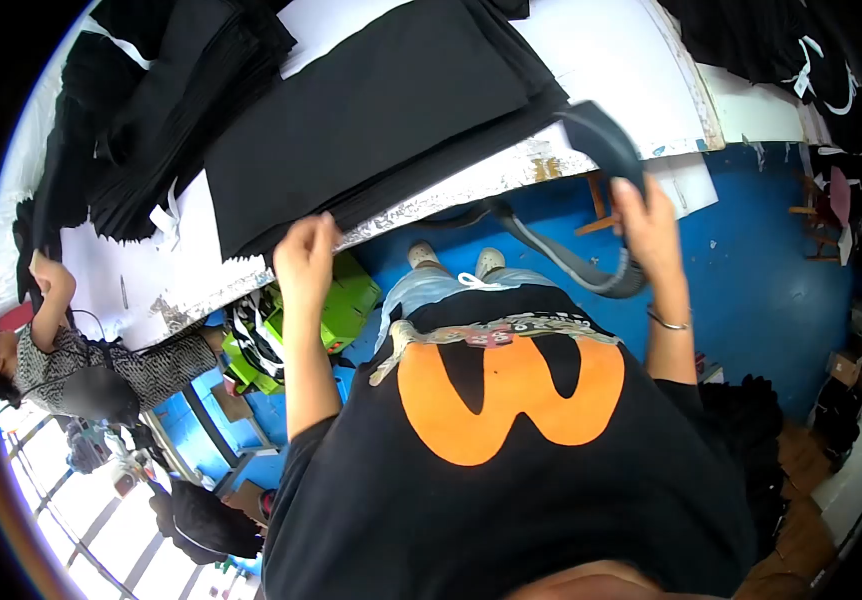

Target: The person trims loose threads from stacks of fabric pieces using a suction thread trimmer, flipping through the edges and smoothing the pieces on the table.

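A long stack of black fabric pieces (381,100) lies across the white table, its near edge slightly uneven. My left hand (306,255) is at the near left part of this edge with its fingers curled in; whether anything is between them is hidden. Off the table's front edge, my right hand (651,225) grips a dark fabric strip (606,145). The strip's broad end stands up above my fingers and overlaps the table edge. Its remaining length hangs below in a curved loop and runs left toward the table.
More black fabric piles (166,120) cover the left of the white table (641,70). A green crate (351,300) stands below the table, near my left arm. Another person (151,375) is at the far left. Black garments (766,40) lie at upper right.
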The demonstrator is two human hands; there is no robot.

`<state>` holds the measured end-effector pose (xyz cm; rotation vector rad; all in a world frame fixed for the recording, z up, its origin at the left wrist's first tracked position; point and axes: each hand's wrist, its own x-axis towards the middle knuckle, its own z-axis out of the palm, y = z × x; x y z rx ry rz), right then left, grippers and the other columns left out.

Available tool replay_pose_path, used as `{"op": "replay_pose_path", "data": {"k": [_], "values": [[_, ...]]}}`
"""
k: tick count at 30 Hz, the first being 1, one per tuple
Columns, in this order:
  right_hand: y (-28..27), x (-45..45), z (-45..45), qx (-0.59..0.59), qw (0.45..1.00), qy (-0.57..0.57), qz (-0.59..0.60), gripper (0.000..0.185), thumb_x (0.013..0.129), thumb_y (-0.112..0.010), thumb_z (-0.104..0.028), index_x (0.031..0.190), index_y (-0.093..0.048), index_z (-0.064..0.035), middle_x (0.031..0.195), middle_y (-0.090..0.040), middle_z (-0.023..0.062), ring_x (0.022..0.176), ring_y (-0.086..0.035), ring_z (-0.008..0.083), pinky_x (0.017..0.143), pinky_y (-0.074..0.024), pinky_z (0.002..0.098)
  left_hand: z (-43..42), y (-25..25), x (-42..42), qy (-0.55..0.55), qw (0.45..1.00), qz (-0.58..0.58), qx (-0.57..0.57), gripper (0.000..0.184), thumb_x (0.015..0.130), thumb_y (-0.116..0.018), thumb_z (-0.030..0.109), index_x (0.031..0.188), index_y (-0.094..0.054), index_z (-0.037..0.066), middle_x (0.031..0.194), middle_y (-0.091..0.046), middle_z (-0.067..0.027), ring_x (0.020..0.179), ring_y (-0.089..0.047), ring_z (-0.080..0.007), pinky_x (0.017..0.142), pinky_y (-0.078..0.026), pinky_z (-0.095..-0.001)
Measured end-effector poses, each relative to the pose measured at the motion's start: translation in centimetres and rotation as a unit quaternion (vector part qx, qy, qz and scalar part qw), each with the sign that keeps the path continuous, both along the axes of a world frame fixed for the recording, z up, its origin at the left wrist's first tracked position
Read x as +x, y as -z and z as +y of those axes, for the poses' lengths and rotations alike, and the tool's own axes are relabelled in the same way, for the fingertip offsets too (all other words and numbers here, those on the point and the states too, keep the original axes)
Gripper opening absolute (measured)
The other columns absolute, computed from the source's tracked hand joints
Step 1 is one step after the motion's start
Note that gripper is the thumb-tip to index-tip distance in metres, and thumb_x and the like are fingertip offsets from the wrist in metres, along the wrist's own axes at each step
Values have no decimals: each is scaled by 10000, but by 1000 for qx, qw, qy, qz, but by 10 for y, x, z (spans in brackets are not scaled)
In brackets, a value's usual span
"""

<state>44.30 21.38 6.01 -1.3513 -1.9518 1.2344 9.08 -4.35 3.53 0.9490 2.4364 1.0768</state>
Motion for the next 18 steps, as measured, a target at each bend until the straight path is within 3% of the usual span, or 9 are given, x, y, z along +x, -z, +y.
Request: {"op": "replay_pose_path", "data": {"k": [1, 3, 7, 9, 13, 14, 15, 16, 18], "values": [[11, -17, -6, 54, 998, -40, 0, 424, 971, -635, -401, 1021, -640, 19, 699, -648, 149, 611, -647, 250, 578, -514, 380, 15, 2, -6, 26, 969, 241, 36, 248, 966, -670, 275, 930, -723, 35, 853, -715, -86, 771, -670, -254, 685, -523, -365], [-19, -68, -30, 89, 973, -167, -131, 408, 941, -646, -376, 1041, -616, 18, 763, -681, 210, 726, -692, 392, 641, -538, 458, 44, 10, -27, 38, 908, 416, 33, 238, 940, -680, 280, 1058, -717, 76, 1026, -693, -79, 953, -637, -313, 803, -500, -423], [7, -133, -75, 142, 919, -360, -80, 416, 912, -672, -425, 946, -603, -16, 749, -678, 194, 705, -680, 421, 641, -545, 476, 38, 69, -51, 5, 909, 410, -76, 281, 941, -668, 365, 899, -651, 88, 889, -634, -62, 838, -610, -302, 736, -487, -453], [10, -140, -71, 148, 906, -367, -153, 417, 912, -663, -441, 957, -614, -30, 752, -681, 198, 708, -685, 412, 640, -547, 478, 22, 75, -59, 13, 915, 394, -89, 324, 938, -663, 382, 819, -604, 87, 819, -597, -64, 791, -595, -304, 704, -479, -459], [38, -91, -20, 142, 970, -84, -179, 454, 962, -592, -446, 1005, -632, 5, 717, -668, 242, 678, -671, 455, 613, -552, 506, 1, 66, -83, 32, 927, 354, -116, 350, 878, -715, 419, 889, -640, 77, 882, -619, -75, 835, -601, -307, 743, -488, -452], [42, -71, -6, 151, 974, -11, -169, 453, 973, -602, -414, 1047, -632, 32, 714, -681, 216, 639, -683, 406, 575, -545, 468, 2, 54, -83, 79, 926, 363, -66, 366, 846, -741, 417, 963, -657, 80, 943, -624, -77, 884, -601, -301, 777, -491, -436], [30, -62, -7, 44, 988, 119, -92, 462, 980, -610, -393, 1085, -628, 58, 702, -680, 164, 593, -675, 300, 543, -527, 411, 4, 45, -81, 129, 920, 369, -15, 411, 814, -766, 416, 1037, -675, 83, 1004, -628, -78, 933, -601, -295, 812, -493, -420], [15, -46, -6, 67, 984, 139, -85, 434, 981, -632, -355, 1088, -623, 66, 673, -653, 114, 580, -644, 202, 512, -499, 359, 9, 36, -75, 175, 916, 359, -24, 445, 789, -788, 373, 1098, -671, 74, 1069, -627, -95, 972, -603, -304, 847, -497, -409], [0, -36, -14, 61, 988, 122, -71, 353, 969, -670, -302, 1074, -638, 34, 684, -658, 99, 575, -626, 168, 522, -493, 339, 21, 42, -75, 226, 912, 341, -32, 487, 764, -810, 311, 1158, -666, 63, 1108, -626, -102, 1000, -604, -301, 876, -503, -392]]}}
